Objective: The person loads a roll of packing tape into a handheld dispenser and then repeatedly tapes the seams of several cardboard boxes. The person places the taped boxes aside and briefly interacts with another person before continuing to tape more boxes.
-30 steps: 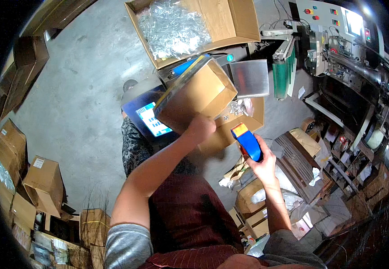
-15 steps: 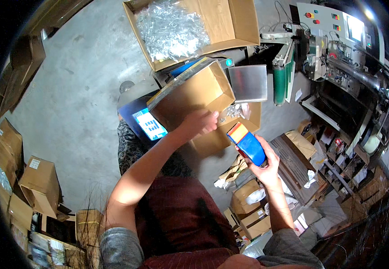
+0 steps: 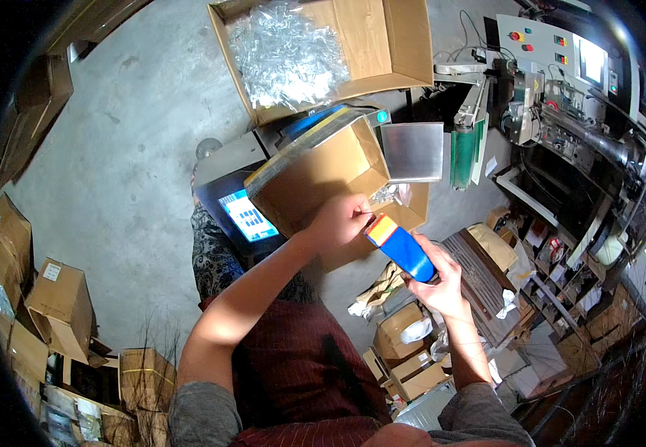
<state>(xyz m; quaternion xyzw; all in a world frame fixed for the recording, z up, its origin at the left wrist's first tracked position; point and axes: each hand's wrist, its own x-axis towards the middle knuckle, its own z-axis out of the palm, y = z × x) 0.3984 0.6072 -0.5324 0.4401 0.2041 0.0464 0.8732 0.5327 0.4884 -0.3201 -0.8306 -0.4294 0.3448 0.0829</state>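
Left fingers [image 3: 361,208] nearer blue-orange box [image 3: 408,253]

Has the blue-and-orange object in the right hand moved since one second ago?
Yes: judged against the metal plate, the blue-and-orange object has shifted left, closer to the left hand.

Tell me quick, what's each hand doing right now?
Left hand: curled closed by the orange end; can't tell if it's holding anything.
Right hand: closed, holding the blue-and-orange object.

The left arm [image 3: 237,311] slants forward and inward to a curled left hand [image 3: 341,219]; near it, the right hand [image 3: 440,283] grips.
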